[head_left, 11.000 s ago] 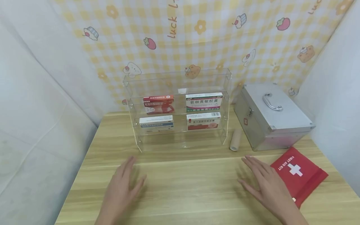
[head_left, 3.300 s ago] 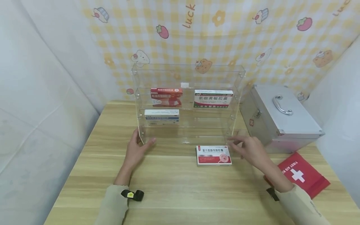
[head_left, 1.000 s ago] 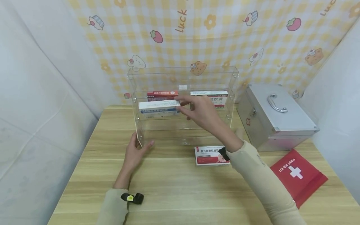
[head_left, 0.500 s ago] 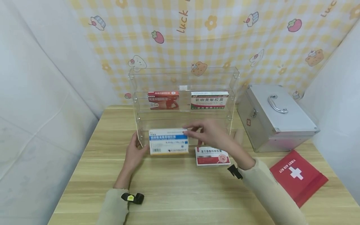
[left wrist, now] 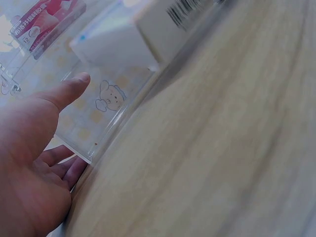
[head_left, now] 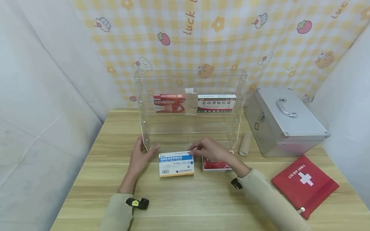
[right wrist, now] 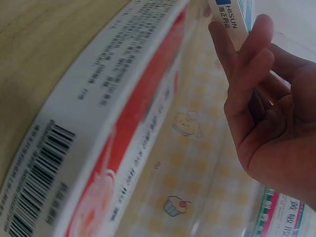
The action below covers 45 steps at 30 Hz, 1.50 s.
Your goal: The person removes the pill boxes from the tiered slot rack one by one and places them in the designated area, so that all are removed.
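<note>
Pinching the upper right corner of a white-and-blue glucosamine sulfate capsule box point(head_left: 176, 165), the right hand point(head_left: 209, 150) is occupying the centre of the frame as I am monitoring from a distance. The box is sitting just below that centre, in front of the transparent acrylic rack point(head_left: 170, 128), its printed face showing to the head camera. Its long axis is running almost straight across the picture, so nearly its whole length is extending leftward and slightly downward from the thumb and fingers clamped on that corner. With so off-centre a hold, I am judging, the far left end is having the most room to swing.

That end is lying just beside the thumb of the left hand point(head_left: 140, 158), a gap showing between them in the left wrist view. The left hand's fingers are curling behind the rack's side panel at its lower left, so only the right hand is touching the box. I am unable to tell whether the box's lower edge is meeting the wooden tabletop point(head_left: 179, 205).

Just to the right, a red-and-white capsule box point(head_left: 216, 166) is lying partly hidden behind the right hand, near the rack's front.
</note>
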{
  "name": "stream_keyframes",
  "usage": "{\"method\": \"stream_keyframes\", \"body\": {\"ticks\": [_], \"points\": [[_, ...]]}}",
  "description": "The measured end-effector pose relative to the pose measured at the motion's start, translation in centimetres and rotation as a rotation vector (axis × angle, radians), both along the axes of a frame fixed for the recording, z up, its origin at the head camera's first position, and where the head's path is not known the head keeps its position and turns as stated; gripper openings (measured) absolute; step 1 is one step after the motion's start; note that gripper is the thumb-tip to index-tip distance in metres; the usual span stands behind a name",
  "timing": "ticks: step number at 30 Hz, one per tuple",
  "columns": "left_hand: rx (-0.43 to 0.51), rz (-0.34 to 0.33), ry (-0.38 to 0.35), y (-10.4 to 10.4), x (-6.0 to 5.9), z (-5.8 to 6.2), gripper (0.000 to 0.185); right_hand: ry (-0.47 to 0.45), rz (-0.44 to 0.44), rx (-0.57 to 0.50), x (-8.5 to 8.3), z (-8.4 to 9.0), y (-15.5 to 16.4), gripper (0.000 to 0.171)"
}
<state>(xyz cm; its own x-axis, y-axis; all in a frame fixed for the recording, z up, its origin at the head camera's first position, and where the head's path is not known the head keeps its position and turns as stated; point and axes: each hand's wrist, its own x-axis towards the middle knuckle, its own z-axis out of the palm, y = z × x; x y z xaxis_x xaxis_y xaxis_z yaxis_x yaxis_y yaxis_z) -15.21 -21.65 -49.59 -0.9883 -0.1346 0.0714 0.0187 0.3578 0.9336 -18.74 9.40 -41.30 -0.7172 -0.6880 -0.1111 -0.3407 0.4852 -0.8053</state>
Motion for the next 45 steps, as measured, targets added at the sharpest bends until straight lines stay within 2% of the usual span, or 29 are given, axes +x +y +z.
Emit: {"method": "stream_keyframes", "body": {"ticks": [5,14,23,35,40,45], "points": [[-0.002,0.001,-0.005,0.1,-0.1,0.0,0.093,-0.019,-0.008,0.001,-0.1,-0.8,-0.2,0.019],[-0.002,0.003,-0.01,0.0,-0.1,0.0,0.094,0.05,-0.097,0.074,0.0,-2.1,-1.2,0.017],[-0.011,0.0,-0.014,0.0,-0.1,0.1,0.094,0.09,-0.133,0.133,0.1,-2.5,-1.7,0.016],[-0.005,0.004,-0.016,0.0,0.1,0.1,0.094,0.129,-0.119,0.17,0.4,-2.5,-2.2,0.019],[-0.012,0.005,-0.017,0.0,0.0,0.1,0.094,0.172,-0.156,0.202,0.8,-2.1,-1.6,0.024],[-0.005,0.001,-0.018,-0.1,0.1,0.1,0.095,0.213,-0.22,0.21,1.1,-0.5,0.1,0.022]]}}
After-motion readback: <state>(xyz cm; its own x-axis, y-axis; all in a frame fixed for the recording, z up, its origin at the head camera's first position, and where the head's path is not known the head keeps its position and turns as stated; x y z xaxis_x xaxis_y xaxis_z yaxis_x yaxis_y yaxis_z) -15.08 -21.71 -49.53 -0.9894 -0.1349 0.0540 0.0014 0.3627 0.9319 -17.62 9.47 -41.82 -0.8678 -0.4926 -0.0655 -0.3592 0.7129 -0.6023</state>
